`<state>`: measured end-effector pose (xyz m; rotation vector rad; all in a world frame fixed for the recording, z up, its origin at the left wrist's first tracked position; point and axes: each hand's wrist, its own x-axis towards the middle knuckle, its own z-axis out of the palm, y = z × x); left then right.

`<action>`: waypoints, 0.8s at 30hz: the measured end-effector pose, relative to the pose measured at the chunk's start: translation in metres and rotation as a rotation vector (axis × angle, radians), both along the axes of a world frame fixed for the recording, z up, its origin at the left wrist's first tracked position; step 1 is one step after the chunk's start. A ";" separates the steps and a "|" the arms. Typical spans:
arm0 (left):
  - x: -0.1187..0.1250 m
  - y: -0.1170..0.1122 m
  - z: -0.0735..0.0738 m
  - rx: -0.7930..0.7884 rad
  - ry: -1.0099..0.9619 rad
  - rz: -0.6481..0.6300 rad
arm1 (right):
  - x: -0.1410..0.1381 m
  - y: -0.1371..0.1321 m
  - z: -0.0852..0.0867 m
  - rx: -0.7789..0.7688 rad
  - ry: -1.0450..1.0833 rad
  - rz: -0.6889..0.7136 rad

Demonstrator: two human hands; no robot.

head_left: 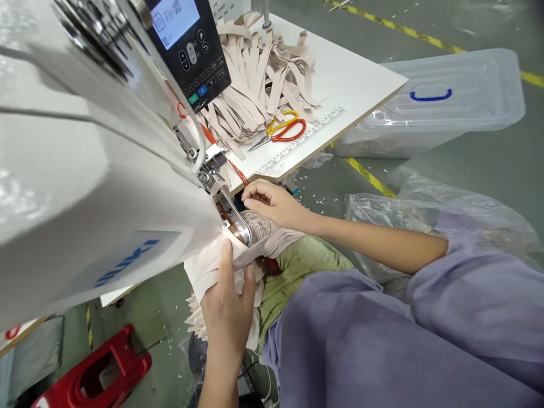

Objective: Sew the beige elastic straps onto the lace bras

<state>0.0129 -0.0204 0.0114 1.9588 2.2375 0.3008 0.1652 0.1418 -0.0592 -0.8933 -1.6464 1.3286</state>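
Here our left hand lies flat and open on the beige fabric, which is draped over the bed of the sewing machine. Our right hand has its fingers curled shut, pinching the fabric's lace edge near the presser foot. Further out on the white table, scissors lie beside a heap of beige strips.

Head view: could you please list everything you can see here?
sewing machine: one, white, left
control panel: one, black, on the machine
table: one, white, top middle
fabric strips: pile, beige, on table
scissors: one pair, yellow-red handles, beside strips
storage box: one, clear, floor right
plastic bag: one, clear, floor right
stool: one, red, bottom left
fabric piece: one, beige, at the machine's front end
left hand: flat on fabric piece
right hand: fingers curled, on fabric piece
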 end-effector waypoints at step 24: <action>0.012 0.009 -0.001 -0.002 0.027 -0.096 | 0.011 -0.029 0.002 -0.065 0.051 0.086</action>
